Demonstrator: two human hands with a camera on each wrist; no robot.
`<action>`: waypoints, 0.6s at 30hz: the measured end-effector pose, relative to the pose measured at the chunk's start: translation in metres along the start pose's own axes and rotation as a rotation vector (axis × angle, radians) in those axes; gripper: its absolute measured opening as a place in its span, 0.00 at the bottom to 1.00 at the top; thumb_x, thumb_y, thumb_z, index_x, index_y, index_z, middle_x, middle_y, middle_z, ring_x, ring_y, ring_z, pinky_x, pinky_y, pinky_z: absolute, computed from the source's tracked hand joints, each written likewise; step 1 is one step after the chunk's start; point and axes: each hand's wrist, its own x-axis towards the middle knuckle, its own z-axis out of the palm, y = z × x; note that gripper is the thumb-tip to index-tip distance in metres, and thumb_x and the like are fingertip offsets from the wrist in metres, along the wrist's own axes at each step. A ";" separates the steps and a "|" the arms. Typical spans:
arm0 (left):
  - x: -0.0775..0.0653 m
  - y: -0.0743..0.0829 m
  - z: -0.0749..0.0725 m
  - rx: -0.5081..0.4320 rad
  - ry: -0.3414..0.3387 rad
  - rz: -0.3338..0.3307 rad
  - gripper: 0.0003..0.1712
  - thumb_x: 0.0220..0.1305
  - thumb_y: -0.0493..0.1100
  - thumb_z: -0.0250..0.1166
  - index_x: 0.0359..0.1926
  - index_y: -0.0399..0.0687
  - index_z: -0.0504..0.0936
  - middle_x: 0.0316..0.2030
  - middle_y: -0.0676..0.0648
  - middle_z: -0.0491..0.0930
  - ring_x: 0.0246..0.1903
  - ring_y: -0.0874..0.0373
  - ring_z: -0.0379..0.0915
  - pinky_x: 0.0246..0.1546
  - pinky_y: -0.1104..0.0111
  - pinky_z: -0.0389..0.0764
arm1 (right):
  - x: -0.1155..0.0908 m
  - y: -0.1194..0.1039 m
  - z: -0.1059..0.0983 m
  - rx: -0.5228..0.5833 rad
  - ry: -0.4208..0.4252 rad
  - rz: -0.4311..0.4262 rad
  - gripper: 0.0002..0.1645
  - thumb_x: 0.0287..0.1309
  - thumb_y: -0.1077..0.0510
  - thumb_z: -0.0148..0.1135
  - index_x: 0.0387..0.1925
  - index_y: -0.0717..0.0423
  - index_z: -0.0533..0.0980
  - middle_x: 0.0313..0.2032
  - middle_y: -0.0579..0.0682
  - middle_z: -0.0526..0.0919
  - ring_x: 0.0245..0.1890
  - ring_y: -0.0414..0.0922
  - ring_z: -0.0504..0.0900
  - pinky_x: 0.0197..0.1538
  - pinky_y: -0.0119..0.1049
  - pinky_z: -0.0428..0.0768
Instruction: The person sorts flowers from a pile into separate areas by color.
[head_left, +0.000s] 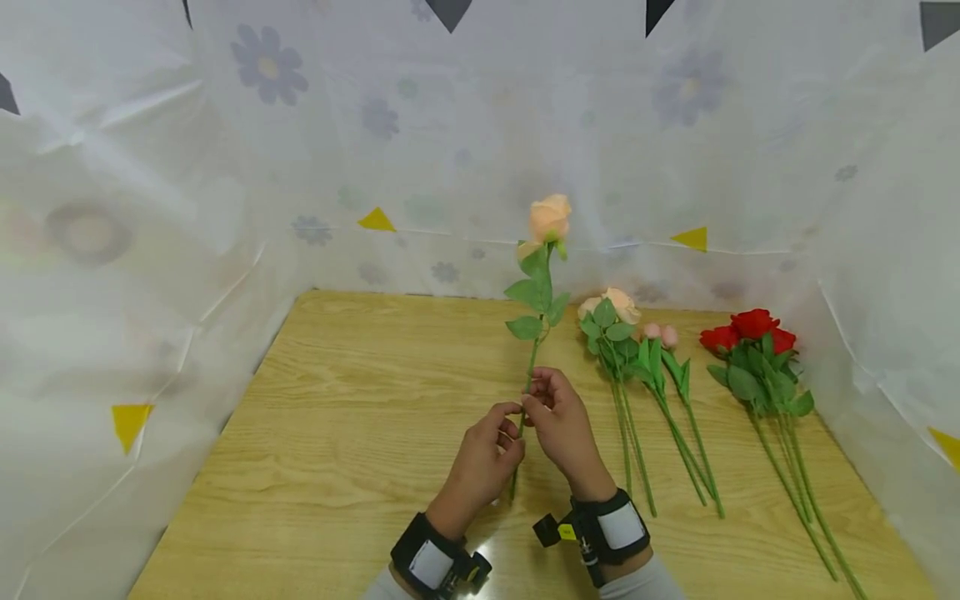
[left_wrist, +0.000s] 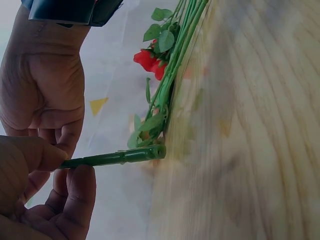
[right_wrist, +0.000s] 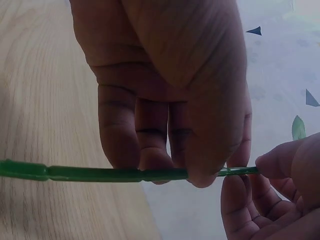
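A single peach rose (head_left: 550,218) with green leaves stands upright above the table, held in both hands. My left hand (head_left: 483,458) pinches the lower part of its green stem (left_wrist: 122,157) between thumb and fingers. Just above it, my right hand (head_left: 561,429) pinches the same stem, thumb against curled fingers. The stem's cut end points free of the hands in the left wrist view. In the right wrist view the left hand (right_wrist: 170,75) covers part of the stem.
Right of the hands lie peach roses (head_left: 621,307), pink tulips (head_left: 660,336) and red roses (head_left: 753,323), stems toward me. The wooden table (head_left: 337,442) is bordered by a pale flower-print curtain (head_left: 480,125) with small triangular flags. Black bands with cameras circle both wrists.
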 end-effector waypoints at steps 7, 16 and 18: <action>-0.001 -0.002 0.009 -0.019 -0.014 -0.060 0.23 0.64 0.32 0.63 0.59 0.43 0.73 0.36 0.52 0.77 0.33 0.62 0.77 0.32 0.70 0.78 | -0.004 0.003 -0.001 -0.062 0.042 -0.018 0.21 0.69 0.64 0.57 0.61 0.58 0.70 0.45 0.58 0.76 0.40 0.49 0.78 0.38 0.42 0.81; -0.001 -0.010 -0.008 0.065 -0.059 -0.045 0.33 0.63 0.38 0.68 0.68 0.41 0.68 0.42 0.45 0.77 0.35 0.57 0.78 0.32 0.68 0.78 | -0.001 0.016 -0.034 -0.169 0.079 -0.012 0.21 0.68 0.64 0.56 0.61 0.58 0.69 0.44 0.57 0.75 0.38 0.49 0.78 0.37 0.48 0.83; -0.002 -0.016 -0.020 0.112 -0.065 -0.043 0.35 0.62 0.39 0.68 0.68 0.40 0.67 0.43 0.43 0.76 0.36 0.55 0.77 0.33 0.66 0.78 | 0.001 0.017 -0.049 -0.231 0.080 0.011 0.22 0.69 0.63 0.55 0.62 0.59 0.68 0.45 0.57 0.75 0.39 0.50 0.78 0.37 0.47 0.82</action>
